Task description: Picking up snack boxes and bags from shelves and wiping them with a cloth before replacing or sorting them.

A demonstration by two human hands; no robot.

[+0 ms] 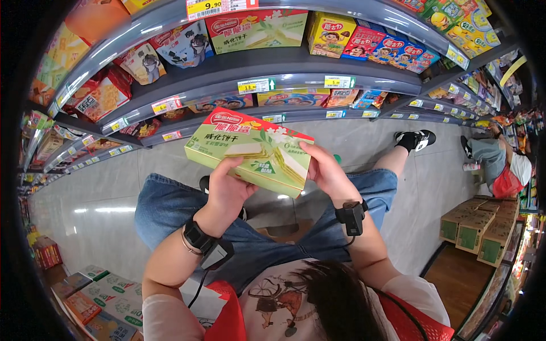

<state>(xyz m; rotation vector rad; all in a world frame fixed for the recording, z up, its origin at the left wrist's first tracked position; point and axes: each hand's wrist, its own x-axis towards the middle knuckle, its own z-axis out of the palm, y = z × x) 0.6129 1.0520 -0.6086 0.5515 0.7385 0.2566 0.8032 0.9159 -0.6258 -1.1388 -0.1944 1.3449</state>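
Note:
A green and red wafer biscuit box (251,153) is held in front of me, slightly tilted, its printed front facing up. My left hand (228,187) grips its lower left edge, with the thumb on the front. At its right end my right hand (322,166) holds the corner, thumb on top. A similar green and red box (260,32) lies on the shelf beyond. To its right stand small yellow, pink and blue biscuit boxes (332,36), and to its left a white and blue snack pouch (183,44).
Shelves with price tags (254,86) curve across the front. Cardboard cartons (473,230) are stacked at the right, near another person (507,166) low by the shelves. More cartons (113,298) stand at the lower left. Grey floor tiles (102,187) surround my legs.

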